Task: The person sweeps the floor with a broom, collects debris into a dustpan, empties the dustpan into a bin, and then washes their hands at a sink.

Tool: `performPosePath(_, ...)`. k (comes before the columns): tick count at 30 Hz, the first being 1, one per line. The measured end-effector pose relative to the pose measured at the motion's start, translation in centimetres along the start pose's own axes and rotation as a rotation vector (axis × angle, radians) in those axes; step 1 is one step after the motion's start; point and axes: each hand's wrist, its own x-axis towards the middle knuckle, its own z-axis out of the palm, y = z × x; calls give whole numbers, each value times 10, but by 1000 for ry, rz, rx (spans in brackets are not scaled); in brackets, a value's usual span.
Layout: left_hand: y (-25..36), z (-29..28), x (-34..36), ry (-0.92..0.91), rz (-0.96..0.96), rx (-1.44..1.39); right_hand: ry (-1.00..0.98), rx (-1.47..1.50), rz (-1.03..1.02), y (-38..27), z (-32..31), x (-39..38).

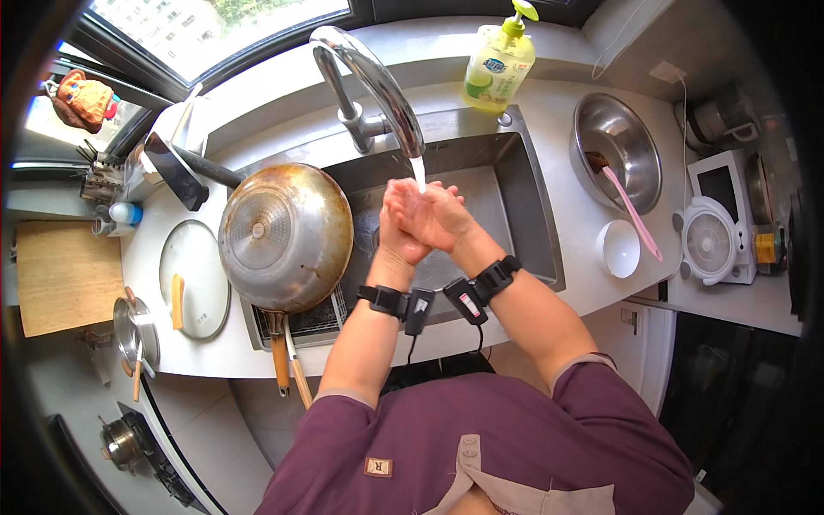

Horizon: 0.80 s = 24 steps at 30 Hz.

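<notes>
Under the running tap (pixel 378 81), my left hand (pixel 400 236) and my right hand (pixel 442 219) are brought together, palms upturned, over the sink (pixel 532 215). A stream of water (pixel 418 172) falls onto them. They overlap in a loose cup, with fingers slightly bent and partly hiding each other. No object shows in either hand. Left of my hands, an upturned metal wok (pixel 287 236) with browned sides rests across the sink's left part. Each wrist wears a black strap with a small device.
A green-pump soap bottle (pixel 499 64) stands behind the sink. On the right are a steel bowl (pixel 631 142) with a pink-handled brush (pixel 631 206) and a white bowl (pixel 618 248). A glass lid (pixel 199 283), a small pot (pixel 137 330) and a cutting board (pixel 69 275) lie left.
</notes>
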Motion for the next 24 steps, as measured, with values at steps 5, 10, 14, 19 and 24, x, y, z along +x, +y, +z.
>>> performPosePath(5, -26, 5, 11, 159, 207, 40, 227, -224, -364, 17, 16, 16)
performPosePath(10, -16, 7, 15, 174, 265, 74, 153, -1245, -619, 8, -3, 17)
performPosePath(14, -28, 15, 20, 359, 370, 182, 203, -2021, -878, 1, -36, 20)
performPosePath(19, -33, 28, 26, 1033, 673, 678, 94, -2215, -209, -19, -10, 8)
performPosePath(24, -15, 21, 17, 1042, 398, 929, 80, -1671, -235, -60, -1, 18)
